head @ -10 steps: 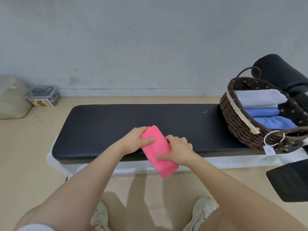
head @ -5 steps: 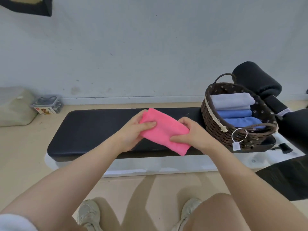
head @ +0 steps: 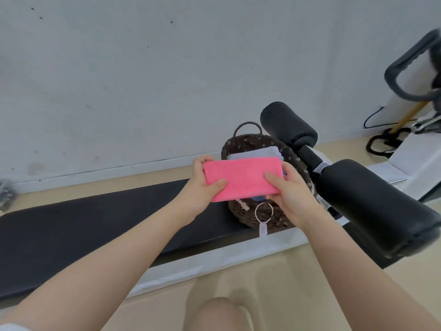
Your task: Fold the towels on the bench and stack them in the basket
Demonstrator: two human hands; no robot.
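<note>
Overhead, flat pink terry towel [head: 242, 179], wicker basket [head: 241, 212].

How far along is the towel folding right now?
Nearly done, it seems. Folded towels already lie in the basket. The left hand and right hand hold the folded pink towel in front of the basket, not yet set down. The visible bench shows no more towels, so placing this one remains.

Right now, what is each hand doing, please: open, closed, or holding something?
Left hand: closed, holding the left end of the pink towel.
Right hand: closed, holding its right end.
</note>
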